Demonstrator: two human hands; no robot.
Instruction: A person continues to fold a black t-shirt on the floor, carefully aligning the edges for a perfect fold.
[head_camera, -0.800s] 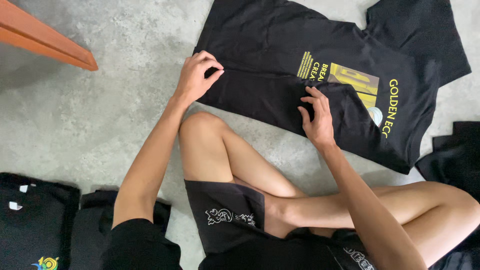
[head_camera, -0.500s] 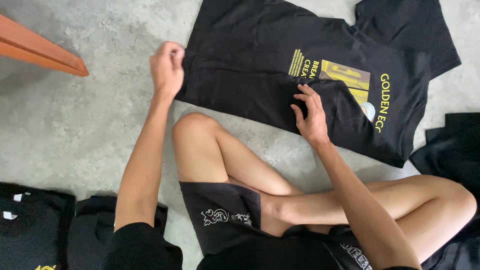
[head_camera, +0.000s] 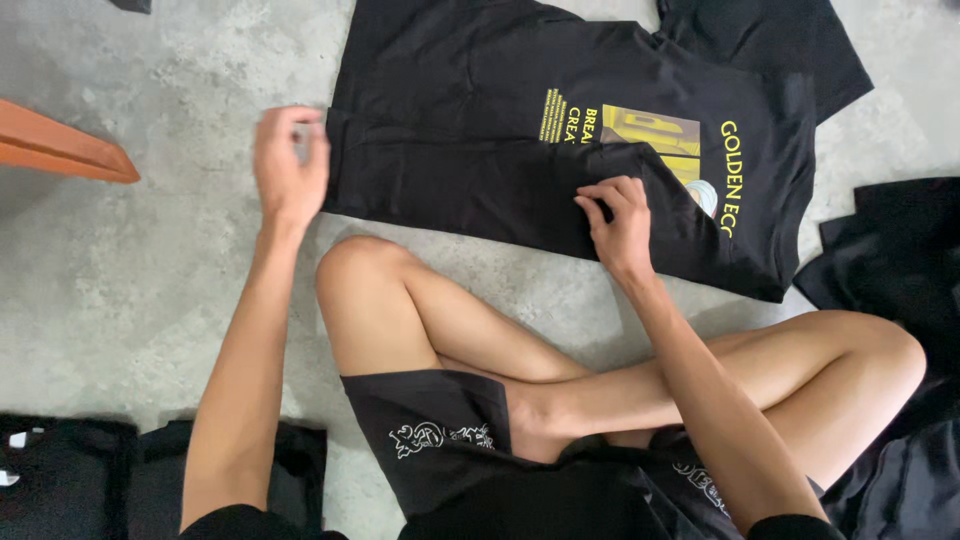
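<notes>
T-shirt (head_camera: 470, 140) lay flat on the floor (head_camera: 120, 270). Left hand (head_camera: 290, 165) pinched its left edge; right hand (head_camera: 620, 215), fingers curled, pressed the fold. Pulling that edge taut would have kept the crease straight.

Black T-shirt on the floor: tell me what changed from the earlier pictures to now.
The left hand slid left off the black T-shirt to its hem edge, fingers curled there; whether it grips the cloth is unclear. The right hand stayed pressed on the folded part beside the yellow print. The shirt lies as before.
</notes>
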